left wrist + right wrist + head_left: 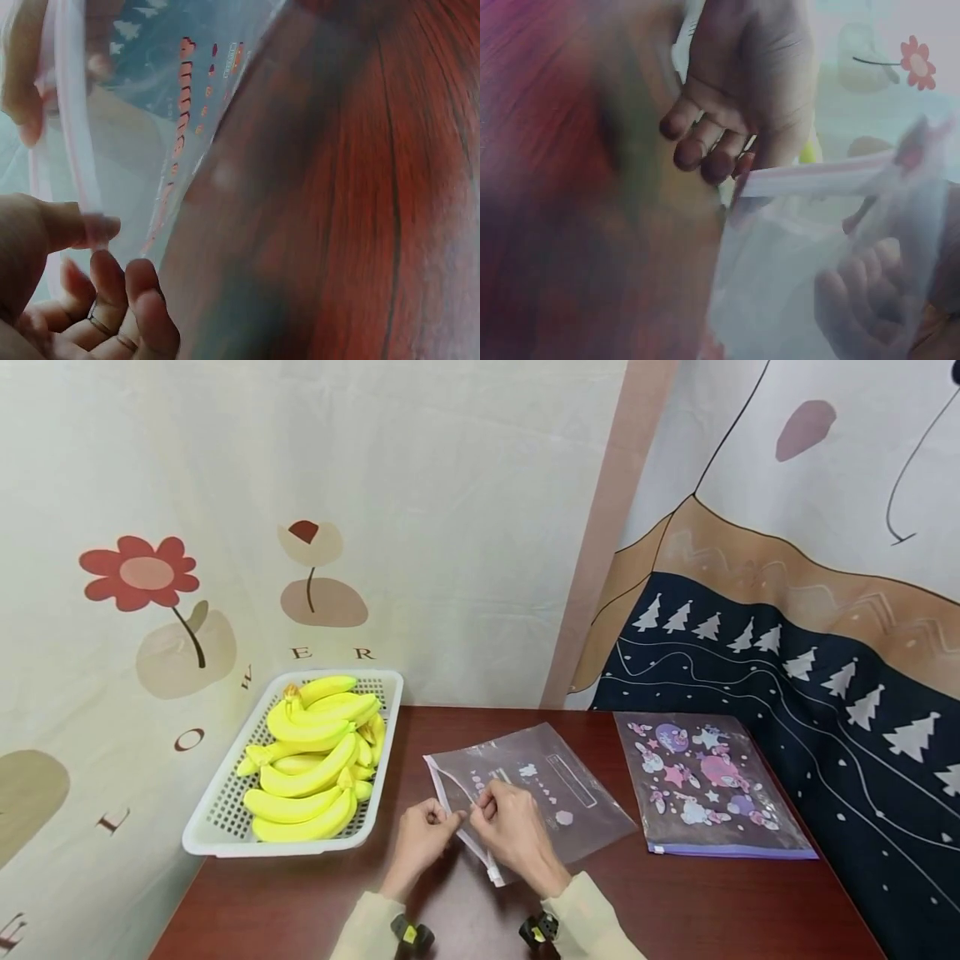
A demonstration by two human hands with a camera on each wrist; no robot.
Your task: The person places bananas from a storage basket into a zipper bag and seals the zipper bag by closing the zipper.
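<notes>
1. The left hand [423, 839] pinches the pink-and-white edge of a see-through bag [553, 793] with its thumb and finger.
2. The right hand [513, 828] pinches that edge too, near the left hand.
3. The bag is at the middle of the brown table [472, 935], between a white basket [197, 837] full of yellow bananas [307, 768] and a picture bag [697, 777] with a purple edge.

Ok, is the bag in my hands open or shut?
The bag is open, at least partly: the left wrist view shows its two edge strips apart, your left hand pinching one.
</notes>
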